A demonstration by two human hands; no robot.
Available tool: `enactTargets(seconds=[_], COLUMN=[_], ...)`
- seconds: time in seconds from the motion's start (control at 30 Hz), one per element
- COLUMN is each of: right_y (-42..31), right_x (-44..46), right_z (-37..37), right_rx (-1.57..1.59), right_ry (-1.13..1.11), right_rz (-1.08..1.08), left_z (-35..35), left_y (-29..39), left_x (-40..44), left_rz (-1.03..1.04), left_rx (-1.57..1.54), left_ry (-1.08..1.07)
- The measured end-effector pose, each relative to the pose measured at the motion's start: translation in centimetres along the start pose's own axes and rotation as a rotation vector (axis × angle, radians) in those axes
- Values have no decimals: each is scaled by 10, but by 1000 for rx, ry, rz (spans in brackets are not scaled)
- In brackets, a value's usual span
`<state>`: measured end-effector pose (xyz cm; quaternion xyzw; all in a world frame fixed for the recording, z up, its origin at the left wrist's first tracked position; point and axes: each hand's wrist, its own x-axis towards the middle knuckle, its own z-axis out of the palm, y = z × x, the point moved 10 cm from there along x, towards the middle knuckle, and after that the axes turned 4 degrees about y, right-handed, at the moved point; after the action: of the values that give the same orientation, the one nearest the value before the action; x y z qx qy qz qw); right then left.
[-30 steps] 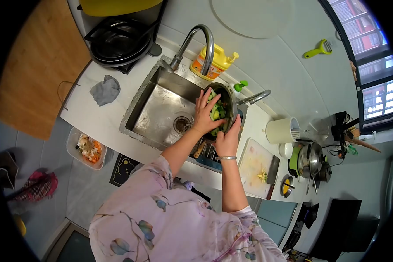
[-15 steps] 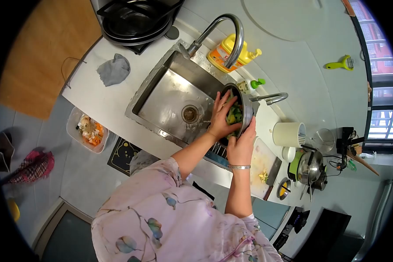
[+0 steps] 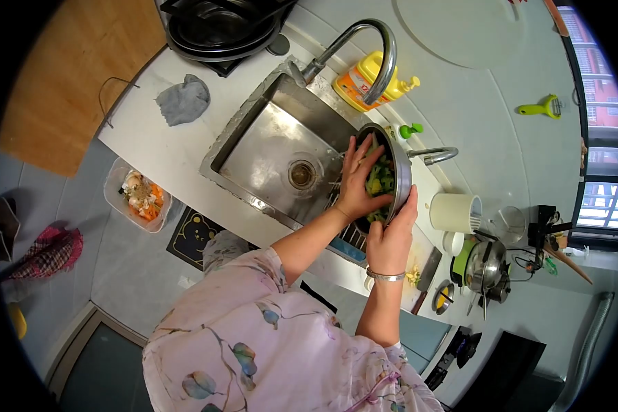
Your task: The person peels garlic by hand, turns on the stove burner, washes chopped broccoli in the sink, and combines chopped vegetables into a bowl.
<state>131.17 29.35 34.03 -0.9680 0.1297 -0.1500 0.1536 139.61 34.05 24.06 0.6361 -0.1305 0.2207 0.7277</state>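
Note:
A metal bowl is tilted toward the sink, above its right side. Green vegetables lie inside it. My left hand rests with spread fingers over the vegetables at the bowl's mouth. With my right hand, which wears a bracelet at the wrist, I grip the bowl's near rim and outer side. Part of the vegetables is hidden behind my left fingers. A wire rack shows beneath the bowl and my wrists.
A tall faucet arches beside a yellow bottle. A grey cloth lies left of the sink. To the right are a knife, a white container and a pot. A scrap bin hangs below the counter edge.
The bowl and both my hands have shifted a little to the right, away from the sink basin. The view has also moved. My hands keep their places on the bowl and vegetables.

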Motion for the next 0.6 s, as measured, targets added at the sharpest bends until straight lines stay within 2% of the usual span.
enactTargets(seconds=[0.3,0.37,0.6], right_y=[-10,-15,-11], right_x=[-4,-6,-9], right_z=[-13,-15,-9], right_rx=[-13,-11,2], right_ry=[20,43,2], right_rz=[-22,-84,-6], left_z=[-2,-3,-9], left_y=[14,15,13], left_x=[3,2,-1], left_rz=[40,40,35], left_rx=[-28,-34,-28], left_ry=[22,24,24])
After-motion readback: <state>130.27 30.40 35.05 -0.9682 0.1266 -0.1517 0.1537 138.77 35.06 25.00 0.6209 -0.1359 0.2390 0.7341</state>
